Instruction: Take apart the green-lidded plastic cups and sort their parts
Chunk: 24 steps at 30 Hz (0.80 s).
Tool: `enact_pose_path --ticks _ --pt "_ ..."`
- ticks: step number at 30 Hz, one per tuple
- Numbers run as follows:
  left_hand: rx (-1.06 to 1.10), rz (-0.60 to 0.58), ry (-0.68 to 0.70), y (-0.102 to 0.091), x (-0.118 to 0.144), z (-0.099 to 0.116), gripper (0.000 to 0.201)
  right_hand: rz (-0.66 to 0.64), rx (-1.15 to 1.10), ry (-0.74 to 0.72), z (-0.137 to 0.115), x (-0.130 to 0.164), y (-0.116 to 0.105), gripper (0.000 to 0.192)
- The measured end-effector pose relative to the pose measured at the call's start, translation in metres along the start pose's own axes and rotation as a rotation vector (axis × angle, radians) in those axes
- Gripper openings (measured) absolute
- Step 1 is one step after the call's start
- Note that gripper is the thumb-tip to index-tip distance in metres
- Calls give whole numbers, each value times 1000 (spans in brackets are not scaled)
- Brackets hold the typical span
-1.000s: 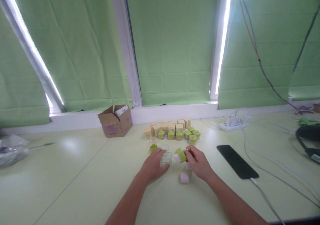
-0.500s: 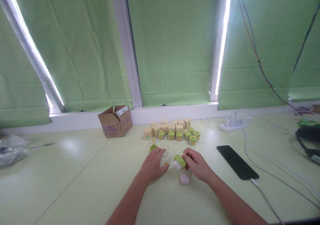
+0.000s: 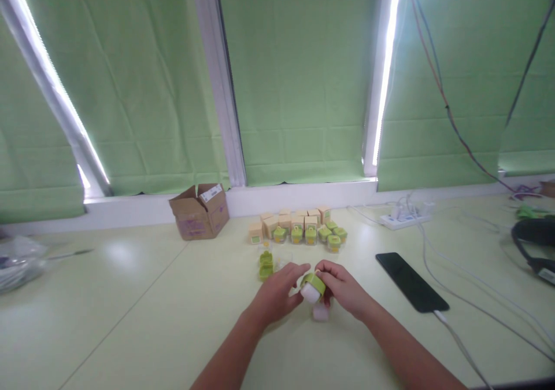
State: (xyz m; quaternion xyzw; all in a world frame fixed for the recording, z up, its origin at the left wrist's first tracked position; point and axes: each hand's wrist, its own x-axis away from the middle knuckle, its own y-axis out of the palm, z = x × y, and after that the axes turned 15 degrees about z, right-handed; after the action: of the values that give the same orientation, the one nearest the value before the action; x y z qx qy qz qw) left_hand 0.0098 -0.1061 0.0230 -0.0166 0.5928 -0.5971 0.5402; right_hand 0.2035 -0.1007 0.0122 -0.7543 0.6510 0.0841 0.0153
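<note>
Left hand: the left hand [image 3: 277, 294] is over the table near its front middle, fingers curled toward the green-lidded white piece, thumb up beside it. Whether it grips the piece or only touches it cannot be told.
Right hand: the right hand [image 3: 342, 289] is closed on the green-lidded white piece from the right, fingertips on its green top.
Held piece: the green-lidded white piece [image 3: 312, 289] is held between both hands, just above the table, tilted with its white end toward the camera.
Below the hands: a small pale pink block [image 3: 321, 313] lies on the table, just under the held piece.
Left of the hands: two green caps [image 3: 265, 265] lie on the table just behind the left hand.
Stock at rear: a row of small tan cartons [image 3: 288, 219] stands near the window sill, with a row of clear green-lidded jars [image 3: 310, 235] just in front of it.
Table: pale green table [image 3: 130, 320].
Other items: open cardboard box [image 3: 200, 210] at rear left; black phone [image 3: 411, 281] on a cable to the right; white power strip [image 3: 405, 219] at rear right.
</note>
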Motion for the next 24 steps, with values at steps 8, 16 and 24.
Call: enact_pose_path --ticks 8,16,24 --pt "-124 -59 148 -1 0 -1 52 -46 -6 101 -2 2 0 23" --pt "-128 -72 210 -5 0 5 46 -29 -12 169 -1 1 -3 25" --pt "108 72 36 -9 -1 15 45 -40 50 70 -10 3 -1 31"
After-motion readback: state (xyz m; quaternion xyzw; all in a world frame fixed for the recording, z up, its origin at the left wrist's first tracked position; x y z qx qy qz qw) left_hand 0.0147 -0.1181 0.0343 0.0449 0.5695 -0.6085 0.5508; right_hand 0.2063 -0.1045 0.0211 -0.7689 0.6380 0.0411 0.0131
